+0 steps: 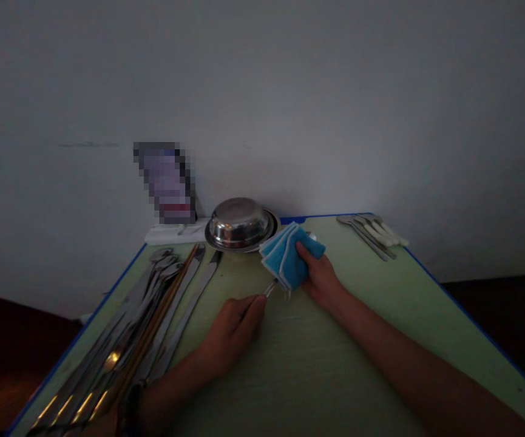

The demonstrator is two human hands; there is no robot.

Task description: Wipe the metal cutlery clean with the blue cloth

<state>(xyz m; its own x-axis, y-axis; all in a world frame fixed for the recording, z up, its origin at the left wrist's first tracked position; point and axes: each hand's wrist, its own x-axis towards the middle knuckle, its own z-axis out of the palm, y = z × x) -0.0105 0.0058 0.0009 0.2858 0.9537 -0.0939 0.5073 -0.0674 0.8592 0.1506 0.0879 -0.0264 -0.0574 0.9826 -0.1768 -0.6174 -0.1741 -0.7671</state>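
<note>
My left hand (237, 331) is closed around the thin metal handle of a spoon (270, 287). The cloth hides the spoon's middle, and a shiny rounded bit shows past its far edge. My right hand (321, 276) grips a folded blue cloth (292, 258) with white edging, wrapped about the spoon. Both hands are above the middle of the pale green table (262, 382). Just behind the cloth, an upturned steel bowl (239, 221) rests on a metal dish (271, 224).
Along the left lie several metal spoons (153, 273), wooden chopsticks (169, 297) and table knives (193, 303). More cutlery, some with white handles (378, 233), is at the back right. A blurred-out phone-like screen (166, 182) leans near the wall (335, 109), by a white object (171, 233).
</note>
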